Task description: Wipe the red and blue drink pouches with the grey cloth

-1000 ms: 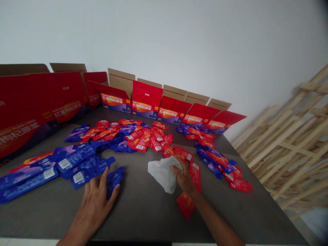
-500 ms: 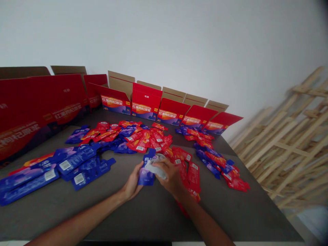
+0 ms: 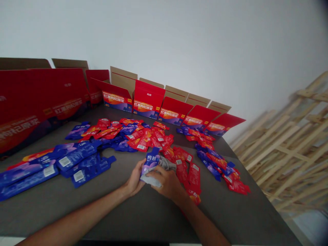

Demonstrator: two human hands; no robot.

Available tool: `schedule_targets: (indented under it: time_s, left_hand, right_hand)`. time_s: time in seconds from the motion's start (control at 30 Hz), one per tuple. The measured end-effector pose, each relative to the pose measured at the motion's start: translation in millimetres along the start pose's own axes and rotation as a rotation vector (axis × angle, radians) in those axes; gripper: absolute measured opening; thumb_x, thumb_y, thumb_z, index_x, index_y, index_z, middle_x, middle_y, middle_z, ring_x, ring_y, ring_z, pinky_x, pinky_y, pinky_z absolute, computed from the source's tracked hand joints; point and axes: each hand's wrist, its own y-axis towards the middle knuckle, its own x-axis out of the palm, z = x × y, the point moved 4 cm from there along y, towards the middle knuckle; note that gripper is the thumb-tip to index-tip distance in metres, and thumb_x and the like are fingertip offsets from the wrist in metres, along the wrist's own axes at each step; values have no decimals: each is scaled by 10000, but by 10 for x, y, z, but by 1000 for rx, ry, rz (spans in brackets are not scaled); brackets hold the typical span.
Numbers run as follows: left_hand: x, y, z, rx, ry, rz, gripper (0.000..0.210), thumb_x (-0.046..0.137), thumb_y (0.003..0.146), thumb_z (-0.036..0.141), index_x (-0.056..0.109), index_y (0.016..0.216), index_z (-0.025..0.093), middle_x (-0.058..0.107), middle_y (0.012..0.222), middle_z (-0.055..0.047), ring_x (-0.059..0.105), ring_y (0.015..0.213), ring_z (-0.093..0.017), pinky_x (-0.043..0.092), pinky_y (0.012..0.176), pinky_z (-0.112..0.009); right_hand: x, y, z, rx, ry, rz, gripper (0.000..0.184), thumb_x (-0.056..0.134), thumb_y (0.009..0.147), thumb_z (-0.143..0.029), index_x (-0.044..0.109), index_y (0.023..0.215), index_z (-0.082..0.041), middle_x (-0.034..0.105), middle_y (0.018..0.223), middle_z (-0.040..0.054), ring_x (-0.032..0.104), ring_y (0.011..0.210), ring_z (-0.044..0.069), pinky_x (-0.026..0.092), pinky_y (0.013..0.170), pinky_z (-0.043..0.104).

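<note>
We see a dark grey table (image 3: 143,218) set against a plain white wall (image 3: 179,37). Near the middle of it, our left hand (image 3: 134,179) grips a blue pouch (image 3: 151,162) held upright, and our right hand (image 3: 167,182) is closed on a white cloth (image 3: 153,178) pressed against the pouch's lower part. Red pouches (image 3: 184,167) lie scattered from twelve to three o'clock of the hands, and flat blue pouches (image 3: 77,164) lie at nine o'clock. Open red cartons (image 3: 148,104) line the far edge at twelve, with one large red carton (image 3: 38,102) at ten. Wooden frames (image 3: 289,136) lean at three o'clock, off the table.
</note>
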Motion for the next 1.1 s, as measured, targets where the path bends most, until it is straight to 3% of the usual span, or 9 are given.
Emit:
schedule_targets:
  time_s: [0.13,0.23,0.33,0.57,0.67,0.9,1.0,1.1]
  left_hand:
    - [21,-46,-96,-23,8,17,200,549,903,282,662,867,122,697,719,-24,634,630,-127,521,695,-236]
    - [28,-66,-142,-57,21,30,186,554,905,270,664,910,120,708,765,-33,653,687,-137,525,746,-246]
    - [25,-53,-128,-45,-8,37,177,553,902,255,662,867,120,694,719,-28,639,635,-131,520,681,-234]
    - [-46,7,-70,-45,-8,34,277,531,898,318,677,817,97,692,659,-61,615,523,-154,497,548,-252]
    - [-39,-7,-84,-62,8,40,267,540,897,312,680,812,101,687,651,-53,620,539,-153,503,574,-251]
    - [61,-80,-126,-63,31,27,167,588,878,234,684,814,114,699,715,-31,637,638,-133,508,699,-232]
    - [48,-77,-118,-70,42,30,180,589,876,254,678,801,118,692,695,-31,629,614,-136,502,662,-237]
    - [3,-49,-100,-88,34,25,223,578,876,296,667,773,119,679,653,-34,607,552,-139,479,579,-238]
  right_hand:
    - [-108,0,113,151,-8,188,418,688,818,-204,629,1218,-309,641,1158,62,641,947,230,543,776,324]
    - [-155,-13,173,237,-20,248,422,659,835,-183,616,1236,-307,636,1152,69,639,960,234,543,787,337]
    - [-133,-22,155,223,-34,193,412,668,835,-212,615,1233,-301,632,1175,58,633,996,226,537,802,319]
    - [1,-50,-63,16,-24,-126,458,705,811,-296,589,1254,-309,621,1235,13,655,957,181,533,723,246]
    - [-20,-53,-64,39,-27,-95,451,712,809,-294,591,1243,-313,623,1237,12,657,951,186,539,728,257]
    - [-163,-64,145,292,-28,194,418,661,837,-195,578,1238,-277,621,1214,47,628,1005,202,537,836,309]
    - [-142,-67,134,259,-27,157,423,668,831,-216,577,1240,-280,618,1218,45,622,1027,206,536,829,312]
    - [-72,-66,46,118,1,22,451,692,812,-260,581,1247,-301,615,1240,27,625,1041,205,537,787,290]
